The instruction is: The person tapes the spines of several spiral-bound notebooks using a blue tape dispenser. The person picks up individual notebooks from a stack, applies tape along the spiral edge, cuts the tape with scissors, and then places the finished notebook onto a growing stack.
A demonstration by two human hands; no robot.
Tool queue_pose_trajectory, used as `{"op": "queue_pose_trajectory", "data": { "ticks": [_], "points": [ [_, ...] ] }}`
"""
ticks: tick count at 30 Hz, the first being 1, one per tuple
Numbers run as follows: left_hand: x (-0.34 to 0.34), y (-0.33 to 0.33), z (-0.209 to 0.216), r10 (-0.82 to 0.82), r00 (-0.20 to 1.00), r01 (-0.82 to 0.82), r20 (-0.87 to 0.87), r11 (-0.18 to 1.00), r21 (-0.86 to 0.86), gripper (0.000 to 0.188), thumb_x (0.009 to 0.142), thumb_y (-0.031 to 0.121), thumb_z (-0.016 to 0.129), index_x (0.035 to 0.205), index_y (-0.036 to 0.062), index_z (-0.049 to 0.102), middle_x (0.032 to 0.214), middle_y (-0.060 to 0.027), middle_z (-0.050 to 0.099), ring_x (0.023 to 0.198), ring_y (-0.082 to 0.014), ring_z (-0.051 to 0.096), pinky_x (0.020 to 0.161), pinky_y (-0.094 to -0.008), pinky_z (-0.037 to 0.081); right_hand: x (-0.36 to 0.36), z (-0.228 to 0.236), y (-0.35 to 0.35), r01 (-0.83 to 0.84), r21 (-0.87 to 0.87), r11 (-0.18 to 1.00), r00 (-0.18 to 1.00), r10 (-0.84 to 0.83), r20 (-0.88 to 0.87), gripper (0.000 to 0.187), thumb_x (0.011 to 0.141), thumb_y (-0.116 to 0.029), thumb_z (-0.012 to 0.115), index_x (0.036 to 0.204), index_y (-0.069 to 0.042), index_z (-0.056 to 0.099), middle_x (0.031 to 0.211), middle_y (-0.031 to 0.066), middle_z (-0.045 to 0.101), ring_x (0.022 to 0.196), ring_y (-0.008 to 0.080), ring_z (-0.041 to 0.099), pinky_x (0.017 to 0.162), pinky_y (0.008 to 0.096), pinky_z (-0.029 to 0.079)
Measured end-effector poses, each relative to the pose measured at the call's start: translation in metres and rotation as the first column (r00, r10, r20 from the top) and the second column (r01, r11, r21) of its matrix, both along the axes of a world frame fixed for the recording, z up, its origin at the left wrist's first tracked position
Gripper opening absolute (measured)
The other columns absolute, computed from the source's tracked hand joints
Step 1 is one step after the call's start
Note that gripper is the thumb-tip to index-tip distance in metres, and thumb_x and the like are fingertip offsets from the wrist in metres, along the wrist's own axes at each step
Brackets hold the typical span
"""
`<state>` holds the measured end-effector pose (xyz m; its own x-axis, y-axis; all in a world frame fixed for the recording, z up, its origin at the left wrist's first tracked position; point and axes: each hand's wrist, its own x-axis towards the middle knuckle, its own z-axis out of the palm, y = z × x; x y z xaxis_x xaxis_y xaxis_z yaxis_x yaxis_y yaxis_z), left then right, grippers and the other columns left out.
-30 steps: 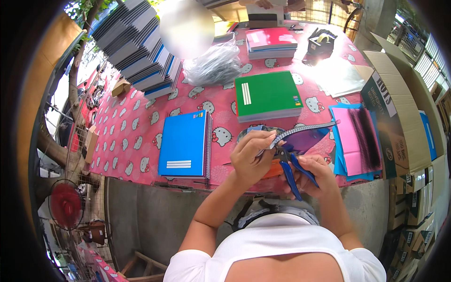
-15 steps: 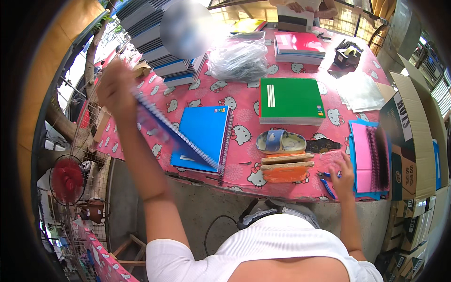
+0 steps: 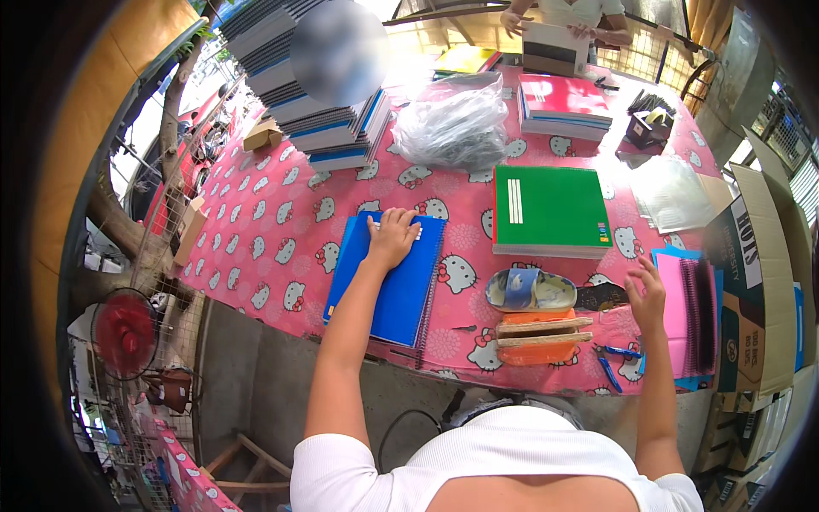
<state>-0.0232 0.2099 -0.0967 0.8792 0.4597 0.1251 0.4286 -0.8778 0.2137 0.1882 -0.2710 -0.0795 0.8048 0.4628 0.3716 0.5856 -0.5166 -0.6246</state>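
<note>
My left hand (image 3: 394, 239) lies flat, fingers spread, on the upper part of a dark blue spiral notebook (image 3: 394, 294). Beneath that one, the edge of a lighter blue notebook (image 3: 339, 277) peeks out on the left. Away to the right, my right hand (image 3: 647, 294) hovers with loosely curled fingers apart and nothing in them. It is beside a stack of pink sheets and spiral-bound blue covers (image 3: 674, 316). Close to its wrist are blue-handled pliers (image 3: 611, 369). A slipper (image 3: 531, 288) and an orange block with wooden slats (image 3: 543, 337) sit between my hands.
A green notebook stack (image 3: 550, 209) and a red one (image 3: 563, 102) stand beyond. Tall notebook piles (image 3: 337, 141) and clear plastic bags (image 3: 452, 128) fill the far left. An open carton (image 3: 742, 256) borders the right. Across the table, another person's hands (image 3: 580, 32) hold a notebook.
My left hand has brought the dark blue notebook down from the left and laid it on the lighter blue one. My right hand has lifted slightly from beside the pliers.
</note>
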Motion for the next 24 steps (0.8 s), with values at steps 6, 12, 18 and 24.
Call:
{"op": "queue_pose_trajectory", "data": {
  "ticks": [6,12,18,24],
  "points": [
    [-0.009,0.006,-0.007,0.092,0.993,-0.093,0.075,0.995,0.018,0.039,0.096,0.037,0.045,0.129,0.0178,0.051,0.129,-0.0063,0.048,0.129,-0.0254,0.038,0.104,-0.0713,0.016,0.063,-0.009,0.051,-0.012,0.054,0.998,0.999,0.014,-0.041,0.023,0.082,-0.020,0.068,0.094,0.000,0.068,0.114,0.0203,0.063,0.105,0.0313,0.061,0.088,0.0390,0.047],
    [0.003,0.007,0.005,0.008,1.000,-0.008,-0.003,0.996,-0.085,0.034,0.095,0.033,0.046,0.125,0.0216,0.054,0.123,-0.0047,0.051,0.125,-0.0241,0.041,0.103,-0.0743,0.008,0.124,-0.039,0.097,0.057,0.028,0.998,0.804,-0.030,-0.594,0.036,0.079,-0.027,0.072,0.094,0.005,0.067,0.094,0.0124,0.069,0.082,0.0182,0.066,0.072,0.0324,0.051],
    [0.007,-0.006,0.004,0.036,0.999,-0.036,0.036,0.999,0.001,0.037,0.094,0.032,0.046,0.129,0.0213,0.050,0.133,-0.0041,0.048,0.132,-0.0246,0.037,0.104,-0.0743,0.002,0.143,-0.068,0.105,0.164,-0.150,0.975,0.793,-0.220,-0.568,0.043,0.072,-0.020,0.079,0.102,0.005,0.062,0.083,0.0144,0.068,0.066,0.0191,0.066,0.057,0.0320,0.052],
    [0.051,-0.083,0.056,0.169,0.901,-0.037,0.399,0.947,-0.318,0.054,0.085,0.030,0.064,0.134,0.0151,0.046,0.139,-0.0097,0.043,0.133,-0.0277,0.038,0.105,-0.0648,0.014,0.129,-0.039,0.099,0.399,-0.390,0.830,0.906,-0.291,0.308,0.045,0.076,-0.011,0.072,0.113,0.004,0.051,0.087,0.0167,0.065,0.082,0.0320,0.067,0.071,0.0407,0.054]
  ]
}}
